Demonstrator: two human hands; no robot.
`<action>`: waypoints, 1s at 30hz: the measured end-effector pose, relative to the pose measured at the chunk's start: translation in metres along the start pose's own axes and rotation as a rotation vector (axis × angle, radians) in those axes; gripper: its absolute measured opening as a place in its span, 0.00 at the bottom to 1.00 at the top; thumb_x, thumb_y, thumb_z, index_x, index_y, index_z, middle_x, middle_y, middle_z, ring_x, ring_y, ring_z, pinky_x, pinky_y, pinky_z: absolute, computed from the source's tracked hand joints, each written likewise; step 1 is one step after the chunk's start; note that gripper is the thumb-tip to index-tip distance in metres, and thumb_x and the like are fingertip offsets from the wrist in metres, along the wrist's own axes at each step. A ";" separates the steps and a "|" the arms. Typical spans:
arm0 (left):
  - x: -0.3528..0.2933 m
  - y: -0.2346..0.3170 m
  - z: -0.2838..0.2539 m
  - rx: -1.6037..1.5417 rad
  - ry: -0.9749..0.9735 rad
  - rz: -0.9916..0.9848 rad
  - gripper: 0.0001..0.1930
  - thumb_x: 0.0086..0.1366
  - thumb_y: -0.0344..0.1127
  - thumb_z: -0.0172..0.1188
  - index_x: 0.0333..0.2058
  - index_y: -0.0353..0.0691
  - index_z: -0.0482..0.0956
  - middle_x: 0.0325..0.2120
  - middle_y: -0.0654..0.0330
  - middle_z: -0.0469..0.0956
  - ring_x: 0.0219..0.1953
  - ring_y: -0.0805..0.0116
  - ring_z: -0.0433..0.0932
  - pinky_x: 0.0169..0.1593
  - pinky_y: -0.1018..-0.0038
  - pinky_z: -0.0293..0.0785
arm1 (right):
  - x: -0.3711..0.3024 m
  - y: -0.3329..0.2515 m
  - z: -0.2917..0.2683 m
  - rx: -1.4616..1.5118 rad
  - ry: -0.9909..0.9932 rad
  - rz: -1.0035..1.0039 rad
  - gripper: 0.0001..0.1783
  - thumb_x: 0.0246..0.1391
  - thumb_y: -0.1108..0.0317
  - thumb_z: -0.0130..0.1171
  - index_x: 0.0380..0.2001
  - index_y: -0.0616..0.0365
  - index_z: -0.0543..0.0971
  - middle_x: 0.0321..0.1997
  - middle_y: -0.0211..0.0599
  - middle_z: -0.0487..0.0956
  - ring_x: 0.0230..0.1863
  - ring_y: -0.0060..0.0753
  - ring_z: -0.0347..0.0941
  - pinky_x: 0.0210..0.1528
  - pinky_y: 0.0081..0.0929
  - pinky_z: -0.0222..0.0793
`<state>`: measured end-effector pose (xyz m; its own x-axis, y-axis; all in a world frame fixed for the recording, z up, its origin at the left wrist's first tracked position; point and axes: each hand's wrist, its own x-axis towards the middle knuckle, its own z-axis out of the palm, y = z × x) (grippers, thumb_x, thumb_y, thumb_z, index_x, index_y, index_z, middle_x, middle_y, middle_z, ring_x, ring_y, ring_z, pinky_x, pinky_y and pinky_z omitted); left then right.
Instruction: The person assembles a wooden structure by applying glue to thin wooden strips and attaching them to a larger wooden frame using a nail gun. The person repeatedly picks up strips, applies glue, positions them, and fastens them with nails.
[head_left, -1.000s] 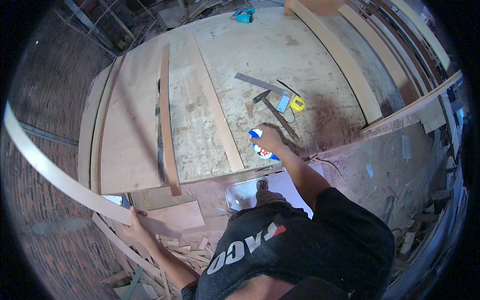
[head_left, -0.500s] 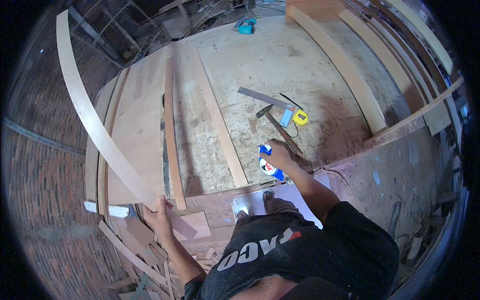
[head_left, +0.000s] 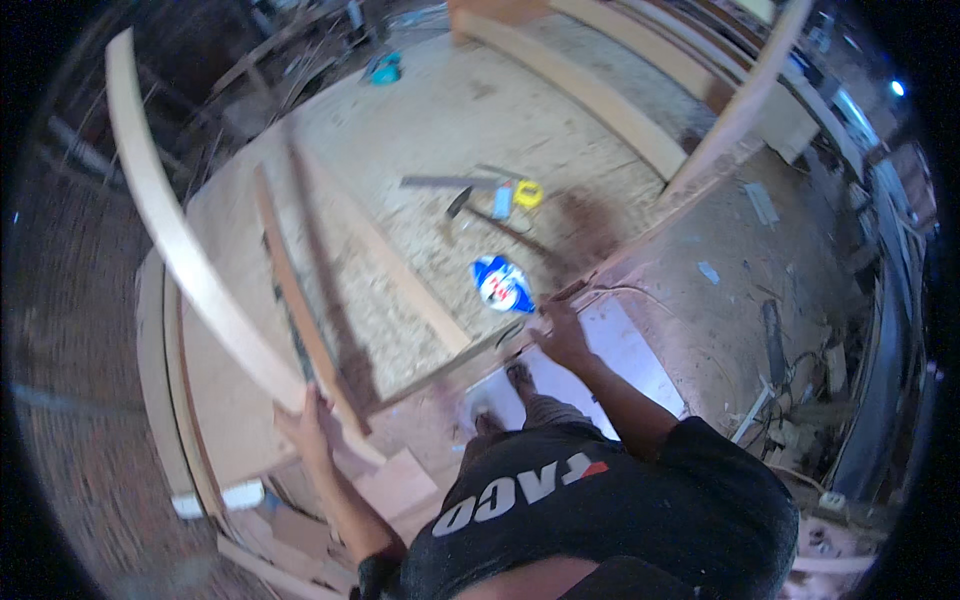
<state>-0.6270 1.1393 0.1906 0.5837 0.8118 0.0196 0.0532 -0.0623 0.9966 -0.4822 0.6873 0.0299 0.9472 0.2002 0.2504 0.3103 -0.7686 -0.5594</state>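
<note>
My left hand [head_left: 305, 422] is closed around the lower part of a long, pale wooden board [head_left: 190, 262], which is tilted up toward the far left. My right hand [head_left: 563, 335] is just off the worktable's near edge, its fingers loosely apart and a little blurred, with nothing visible in them. Beside it on the tabletop lies a blue and white packet [head_left: 503, 286], apart from the fingers. Beyond the packet are a hammer [head_left: 510, 232], a try square [head_left: 450, 182] with a light blue stock, and a yellow tape measure [head_left: 528, 193].
Wooden strips lie lengthwise on the worktable [head_left: 420, 120], including a brown strip [head_left: 300, 315] and a pale strip [head_left: 405, 280]. A teal power tool [head_left: 384, 70] sits at the far edge. Boards stand at the right, one slanting board [head_left: 740, 110] among them. Offcuts litter the floor at lower left.
My right hand has let go of the packet and drawn back toward me. The packet now lies on the table. My view has turned rightward; my left hand keeps the board.
</note>
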 end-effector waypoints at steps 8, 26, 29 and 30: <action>0.022 0.010 0.018 -0.064 -0.292 -0.050 0.12 0.65 0.21 0.65 0.44 0.26 0.73 0.27 0.55 0.80 0.22 0.69 0.78 0.24 0.73 0.74 | -0.070 -0.021 -0.024 0.021 -0.230 0.166 0.30 0.48 0.64 0.74 0.56 0.60 0.79 0.52 0.54 0.79 0.57 0.55 0.73 0.61 0.47 0.71; -0.106 0.021 0.326 -0.416 -0.517 0.146 0.13 0.77 0.35 0.51 0.52 0.31 0.69 0.40 0.48 0.80 0.37 0.61 0.83 0.44 0.66 0.81 | 0.090 -0.084 -0.145 0.267 -0.206 -0.201 0.46 0.51 0.58 0.72 0.71 0.57 0.66 0.59 0.58 0.76 0.60 0.64 0.73 0.62 0.52 0.69; -0.144 0.015 0.370 -0.232 -0.626 0.333 0.17 0.77 0.31 0.53 0.60 0.30 0.66 0.49 0.47 0.79 0.51 0.60 0.80 0.57 0.66 0.76 | 0.104 -0.035 -0.166 0.211 -0.242 -0.161 0.49 0.51 0.58 0.70 0.74 0.55 0.61 0.59 0.59 0.75 0.60 0.66 0.72 0.62 0.54 0.69; -0.157 0.016 0.385 -0.220 -0.670 0.296 0.19 0.77 0.30 0.54 0.61 0.30 0.66 0.51 0.47 0.77 0.54 0.60 0.79 0.59 0.65 0.74 | 0.108 -0.018 -0.168 0.231 -0.255 -0.136 0.49 0.51 0.58 0.70 0.74 0.54 0.60 0.59 0.59 0.75 0.60 0.67 0.72 0.62 0.54 0.69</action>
<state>-0.4055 0.7870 0.1728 0.9189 0.2496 0.3054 -0.3032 -0.0484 0.9517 -0.3989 0.6206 0.2003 0.8764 0.4589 0.1459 0.4174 -0.5729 -0.7054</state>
